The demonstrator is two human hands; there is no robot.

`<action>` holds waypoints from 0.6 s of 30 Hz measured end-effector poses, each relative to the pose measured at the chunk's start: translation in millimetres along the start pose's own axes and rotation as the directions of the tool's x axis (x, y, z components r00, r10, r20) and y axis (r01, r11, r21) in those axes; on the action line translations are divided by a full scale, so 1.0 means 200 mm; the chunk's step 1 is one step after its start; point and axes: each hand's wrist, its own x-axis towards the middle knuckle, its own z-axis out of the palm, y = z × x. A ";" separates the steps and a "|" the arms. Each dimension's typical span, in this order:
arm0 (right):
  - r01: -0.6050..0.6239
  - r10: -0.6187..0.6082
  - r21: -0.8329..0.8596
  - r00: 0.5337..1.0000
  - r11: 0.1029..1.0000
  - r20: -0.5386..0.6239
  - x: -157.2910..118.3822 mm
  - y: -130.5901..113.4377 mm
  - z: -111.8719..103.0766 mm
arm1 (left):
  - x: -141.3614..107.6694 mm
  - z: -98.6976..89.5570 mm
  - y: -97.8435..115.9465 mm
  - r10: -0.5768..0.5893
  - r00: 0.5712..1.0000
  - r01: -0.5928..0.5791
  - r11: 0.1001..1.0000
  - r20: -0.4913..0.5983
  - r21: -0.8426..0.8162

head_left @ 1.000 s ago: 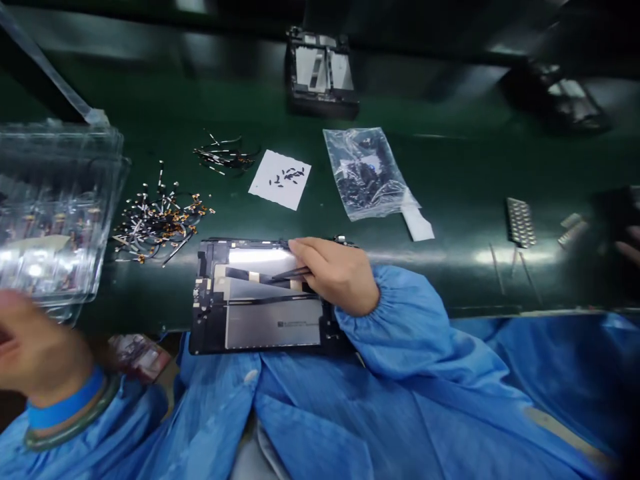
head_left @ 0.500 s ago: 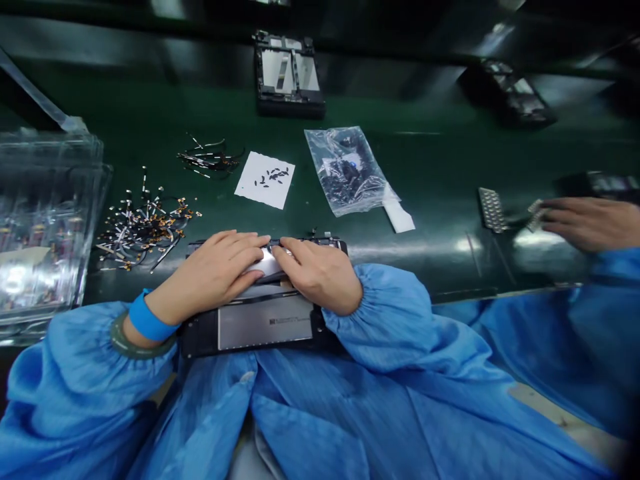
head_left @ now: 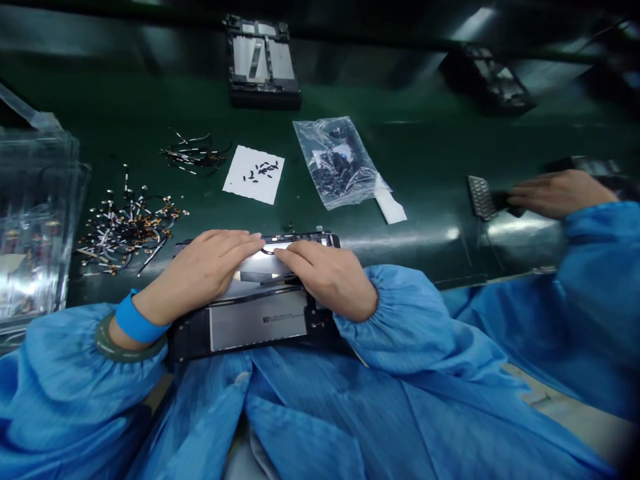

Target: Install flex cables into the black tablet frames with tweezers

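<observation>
An opened tablet [head_left: 257, 323] lies in front of me, its back off and silver battery plates showing. Along its far edge, a thin black cable [head_left: 269, 251] curves between my fingertips. My left hand [head_left: 210, 263] rests across the tablet's left half, fingers pressed together with the tips on one end of the cable. From the other side, my right hand [head_left: 327, 273] has its fingers closed at the cable's right end. Both thumbs are mostly hidden beneath the hands.
Loose flex cables [head_left: 130, 227] lie left, with black strips [head_left: 195, 157] behind. White paper [head_left: 255, 190] holds small black pieces, beside a plastic bag [head_left: 340, 163]. Clear trays [head_left: 35, 227] stand left; opened tablets are stacked [head_left: 265, 97] behind. A co-worker's hand [head_left: 565, 193] is at right.
My fingertips have drawn slightly apart, showing more of the tablet's silver plate and the cable. The co-worker's hand has moved left and now holds something dark. The view has shifted a little.
</observation>
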 end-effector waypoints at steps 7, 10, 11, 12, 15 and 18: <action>0.042 -0.043 -0.048 0.999 0.998 -0.022 -0.05 0.04 0.02 | 0.02 -0.01 0.02 0.006 0.998 -0.009 0.999 0.060 0.051; 0.034 -0.035 -0.031 0.999 0.999 -0.035 -0.06 0.05 0.04 | 0.02 -0.02 0.03 0.009 0.998 -0.012 0.998 0.064 0.061; 0.028 -0.029 -0.032 0.999 0.999 -0.033 -0.06 0.05 0.05 | 0.02 -0.02 0.03 0.014 0.998 -0.018 0.997 0.062 0.068; 0.024 -0.025 -0.041 0.999 0.999 -0.031 -0.06 0.05 0.05 | 0.01 -0.02 0.03 0.021 0.998 -0.026 0.997 0.061 0.078; 0.020 -0.023 -0.088 0.999 0.996 -0.033 -0.05 0.04 0.05 | 0.01 -0.01 0.02 0.041 0.998 -0.047 0.993 0.056 0.106; 0.037 -0.044 -0.113 0.997 0.993 -0.057 -0.05 0.04 0.05 | 0.00 -0.01 0.02 0.046 0.998 -0.050 0.995 0.046 0.090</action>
